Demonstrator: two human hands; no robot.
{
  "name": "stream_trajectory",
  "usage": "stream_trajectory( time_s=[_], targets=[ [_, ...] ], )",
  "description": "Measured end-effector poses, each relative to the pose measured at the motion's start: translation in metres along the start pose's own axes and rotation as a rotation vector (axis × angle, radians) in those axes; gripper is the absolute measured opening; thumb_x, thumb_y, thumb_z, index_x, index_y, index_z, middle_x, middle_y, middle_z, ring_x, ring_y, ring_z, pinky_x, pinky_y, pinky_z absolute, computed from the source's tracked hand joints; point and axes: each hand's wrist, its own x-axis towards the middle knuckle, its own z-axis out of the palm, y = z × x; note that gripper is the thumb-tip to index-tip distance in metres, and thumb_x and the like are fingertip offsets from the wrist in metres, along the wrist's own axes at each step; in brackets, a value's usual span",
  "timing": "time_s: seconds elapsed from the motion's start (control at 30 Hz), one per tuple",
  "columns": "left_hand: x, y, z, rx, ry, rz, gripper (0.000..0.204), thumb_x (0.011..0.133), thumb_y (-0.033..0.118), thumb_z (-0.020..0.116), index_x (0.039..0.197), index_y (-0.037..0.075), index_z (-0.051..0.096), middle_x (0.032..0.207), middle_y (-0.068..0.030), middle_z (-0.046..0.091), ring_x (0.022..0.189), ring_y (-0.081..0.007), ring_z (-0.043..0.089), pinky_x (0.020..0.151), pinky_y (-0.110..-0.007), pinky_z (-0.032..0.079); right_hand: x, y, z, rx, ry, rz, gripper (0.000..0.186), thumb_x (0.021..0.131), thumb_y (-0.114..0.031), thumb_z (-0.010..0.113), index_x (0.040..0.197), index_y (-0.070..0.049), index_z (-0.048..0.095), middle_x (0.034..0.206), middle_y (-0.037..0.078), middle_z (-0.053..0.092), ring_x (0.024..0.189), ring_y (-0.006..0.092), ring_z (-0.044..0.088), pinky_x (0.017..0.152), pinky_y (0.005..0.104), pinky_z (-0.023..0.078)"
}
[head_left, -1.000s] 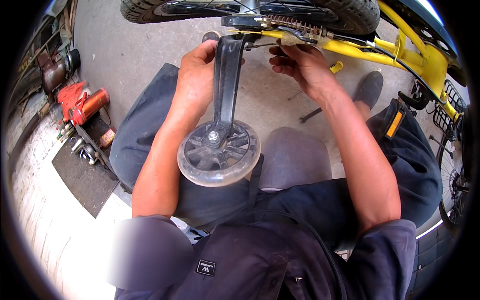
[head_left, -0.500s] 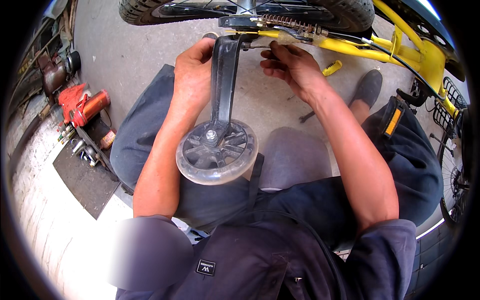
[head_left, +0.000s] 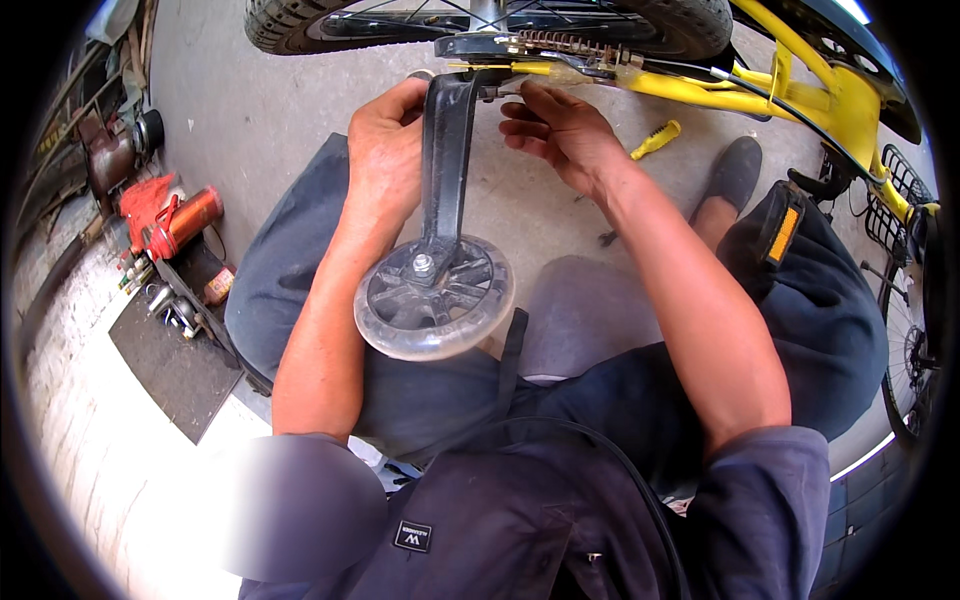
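Note:
A black stabiliser bracket point(head_left: 449, 160) with a small clear-rimmed wheel point(head_left: 434, 295) hangs below the bicycle's hub and yellow frame point(head_left: 730, 95). My left hand point(head_left: 385, 150) is closed at the upper bracket's left side, its fingertips partly hidden behind it. My right hand point(head_left: 560, 140) is beside the bolt point(head_left: 490, 93) under the hub, thumb and forefinger pinched on something I cannot make out, other fingers curled loosely. A rusty spring point(head_left: 570, 45) runs above it.
A yellow-handled tool point(head_left: 655, 140) lies on the concrete floor point(head_left: 220, 100). At left are a red cylinder point(head_left: 190, 220), red cloth point(head_left: 145, 200), metal parts and a dark board point(head_left: 170, 370). Another bicycle wheel point(head_left: 900, 350) stands far right. A tyre point(head_left: 300, 30) spans the top.
My right hand has moved leftward along the underside of the yellow frame, toward the bolt by the bracket. My left hand stays at the bracket, shifted very slightly left.

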Motion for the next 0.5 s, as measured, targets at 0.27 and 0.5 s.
stream_trajectory(
  time_s=[0.27,0.5],
  targets=[
    [0.004,0.004,-0.001,0.056,0.017,-0.083,0.034,0.063,0.011,0.073,0.093,-0.002,0.064,0.085,-0.0071,0.067,0.074,-0.0111,0.063,0.067,-0.025,0.052,-0.004,-0.004,-0.005,-0.045,0.006,-0.017,0.038,0.094,-0.023,0.065,0.118,0.005,0.056,0.104,0.015,0.065,0.088,0.0231,0.068,0.077,0.0335,0.059],
    [0.006,-0.003,-0.002,0.062,-0.014,-0.152,0.035,0.066,0.008,0.076,0.098,-0.001,0.064,0.089,-0.0099,0.069,0.079,-0.0149,0.067,0.070,-0.028,0.055,-0.012,-0.009,-0.009,-0.101,0.049,-0.062,0.041,0.091,-0.024,0.069,0.114,0.008,0.057,0.103,0.015,0.065,0.083,0.0216,0.068,0.072,0.0318,0.060]
  ],
)
